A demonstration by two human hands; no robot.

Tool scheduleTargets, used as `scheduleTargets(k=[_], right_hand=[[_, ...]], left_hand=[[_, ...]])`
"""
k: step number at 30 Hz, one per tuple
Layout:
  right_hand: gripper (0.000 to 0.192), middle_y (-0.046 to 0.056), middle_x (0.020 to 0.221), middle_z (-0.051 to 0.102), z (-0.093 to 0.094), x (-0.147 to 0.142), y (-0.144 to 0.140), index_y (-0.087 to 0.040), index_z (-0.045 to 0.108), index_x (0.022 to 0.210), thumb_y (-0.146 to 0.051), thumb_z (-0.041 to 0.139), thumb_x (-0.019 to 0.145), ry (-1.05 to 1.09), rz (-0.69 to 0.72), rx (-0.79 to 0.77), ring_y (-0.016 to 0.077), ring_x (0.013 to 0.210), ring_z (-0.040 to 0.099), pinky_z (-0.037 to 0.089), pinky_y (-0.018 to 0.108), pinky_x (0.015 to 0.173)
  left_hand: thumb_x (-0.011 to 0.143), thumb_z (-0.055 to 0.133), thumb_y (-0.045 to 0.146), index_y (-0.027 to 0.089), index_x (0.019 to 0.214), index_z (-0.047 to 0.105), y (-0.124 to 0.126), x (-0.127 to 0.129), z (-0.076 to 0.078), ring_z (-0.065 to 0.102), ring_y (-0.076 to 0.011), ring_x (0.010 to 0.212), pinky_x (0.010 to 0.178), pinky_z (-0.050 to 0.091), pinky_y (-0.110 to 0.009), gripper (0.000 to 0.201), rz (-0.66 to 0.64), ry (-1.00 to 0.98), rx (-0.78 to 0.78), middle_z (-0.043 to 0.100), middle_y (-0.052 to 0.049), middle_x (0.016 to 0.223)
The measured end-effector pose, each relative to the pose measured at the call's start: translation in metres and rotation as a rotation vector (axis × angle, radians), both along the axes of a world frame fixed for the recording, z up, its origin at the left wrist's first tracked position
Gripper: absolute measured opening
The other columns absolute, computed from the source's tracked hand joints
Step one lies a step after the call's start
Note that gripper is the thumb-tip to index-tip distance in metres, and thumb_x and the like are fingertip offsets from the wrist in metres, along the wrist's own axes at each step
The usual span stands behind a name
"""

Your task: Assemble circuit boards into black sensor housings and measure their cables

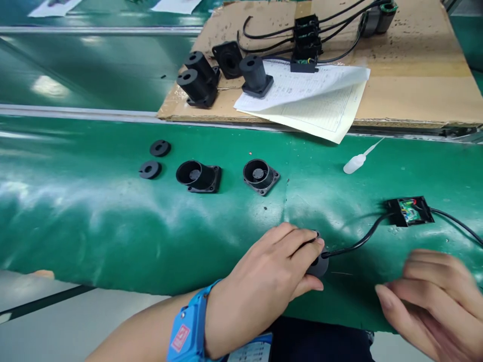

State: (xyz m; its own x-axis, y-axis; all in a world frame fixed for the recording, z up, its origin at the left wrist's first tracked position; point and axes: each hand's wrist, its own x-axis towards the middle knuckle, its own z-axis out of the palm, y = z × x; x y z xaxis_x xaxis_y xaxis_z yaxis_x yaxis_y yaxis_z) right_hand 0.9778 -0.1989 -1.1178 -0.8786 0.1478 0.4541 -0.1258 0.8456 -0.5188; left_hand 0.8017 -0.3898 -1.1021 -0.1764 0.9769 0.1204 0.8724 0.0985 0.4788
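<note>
My left hand (271, 281), a blue wrist strap on its wrist, is closed over a small black round part (319, 264) on the green belt (94, 221). A black cable (358, 244) runs from that part to a small open black box with a green circuit board (410, 211). My right hand (430, 296) hovers just right of the part with fingers loosely curled, holding nothing. Farther up the belt lie two black square-flanged housings (199, 176) (260, 176) and two black discs (150, 169) (160, 148).
A white squeeze bottle with a thin nozzle (356, 162) lies on the belt. Behind, a cardboard sheet (415, 75) carries several black cylindrical housings (198, 83), printed papers (313, 100), wired black boxes (306, 42) and a coil (379, 17).
</note>
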Motion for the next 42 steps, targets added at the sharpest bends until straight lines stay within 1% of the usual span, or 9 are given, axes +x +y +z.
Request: scheduleTargets(k=[3,5,7,11,18,28,33,36,42], right_hand=[[0.015,0.000,0.076,0.049,-0.014,0.001,-0.018,-0.022,0.054,0.080,-0.019,0.062,0.091,-0.238,-0.076,-0.473,0.0130,0.070,0.050,0.045,0.026,0.060],[0.007,0.001,0.088,0.053,-0.026,-0.005,-0.034,-0.025,0.056,0.097,-0.028,0.062,0.094,-0.327,-0.157,-0.729,0.0129,0.076,0.053,0.050,0.024,0.064],[0.027,0.004,0.108,0.055,-0.035,-0.013,-0.048,-0.028,0.052,0.118,-0.032,0.063,0.093,-0.313,-0.178,-0.895,0.0148,0.094,0.057,0.054,0.026,0.080],[0.032,0.004,0.126,0.052,-0.041,-0.023,-0.067,-0.033,0.048,0.126,-0.027,0.059,0.096,-0.247,-0.107,-1.077,0.0164,0.120,0.053,0.049,0.029,0.103],[0.018,0.001,0.124,0.050,-0.038,-0.027,-0.075,-0.032,0.047,0.111,-0.021,0.054,0.099,-0.174,-0.062,-1.305,0.0111,0.120,0.052,0.047,0.023,0.103],[0.020,0.002,0.127,0.048,-0.041,-0.031,-0.077,-0.031,0.043,0.108,-0.020,0.056,0.097,-0.126,-0.071,-1.310,0.0121,0.123,0.048,0.044,0.029,0.107],[0.020,0.004,0.136,0.044,-0.043,-0.030,-0.076,-0.031,0.042,0.108,-0.023,0.057,0.097,-0.119,-0.061,-1.301,0.0152,0.127,0.047,0.047,0.034,0.105],[0.019,0.004,0.131,0.046,-0.044,-0.030,-0.075,-0.031,0.041,0.107,-0.023,0.056,0.097,-0.112,-0.043,-1.286,0.0151,0.122,0.050,0.048,0.034,0.103],[0.019,0.003,0.134,0.044,-0.047,-0.030,-0.074,-0.031,0.042,0.107,-0.024,0.056,0.097,-0.093,-0.012,-1.299,0.0164,0.128,0.046,0.045,0.038,0.107]], left_hand=[[0.080,0.077,0.039,0.010,0.125,0.062,-0.003,-0.002,-0.004,0.064,-0.0252,0.105,0.090,0.057,-0.041,0.056,-0.037,0.029,0.036,0.070,-0.010,0.123],[0.087,0.071,0.040,0.009,0.127,0.061,-0.005,-0.003,-0.006,0.063,-0.0254,0.104,0.087,0.058,-0.041,0.052,-0.060,0.070,0.054,0.069,-0.011,0.125],[0.093,0.063,0.040,0.008,0.128,0.060,-0.007,-0.003,-0.008,0.064,-0.0258,0.103,0.083,0.058,-0.041,0.047,-0.081,0.119,0.060,0.069,-0.011,0.125],[0.101,0.051,0.041,0.009,0.127,0.062,-0.007,-0.004,-0.009,0.065,-0.0261,0.103,0.081,0.057,-0.041,0.043,-0.112,0.204,0.066,0.071,-0.011,0.125],[0.104,0.045,0.046,0.009,0.131,0.060,-0.011,-0.009,-0.013,0.062,-0.0255,0.117,0.088,0.052,-0.037,0.049,-0.192,0.351,0.093,0.067,-0.009,0.134],[0.102,0.045,0.054,0.018,0.139,0.056,-0.021,-0.011,-0.043,0.033,-0.0365,0.147,0.106,0.041,-0.049,0.053,-0.109,0.282,0.207,0.056,-0.013,0.147],[0.101,0.054,0.029,0.031,0.136,0.058,-0.019,-0.007,-0.045,0.042,-0.0309,0.143,0.107,0.042,-0.052,0.036,0.033,-0.150,0.110,0.060,-0.005,0.143],[0.102,0.053,0.031,0.032,0.144,0.048,-0.014,-0.006,-0.037,0.044,-0.0265,0.143,0.113,0.040,-0.051,0.043,0.048,-0.441,0.018,0.060,-0.003,0.144],[0.102,0.053,0.031,0.027,0.144,0.041,-0.001,-0.011,-0.034,0.058,-0.0242,0.127,0.112,0.038,-0.050,0.044,0.035,-0.719,-0.010,0.065,-0.009,0.135]])
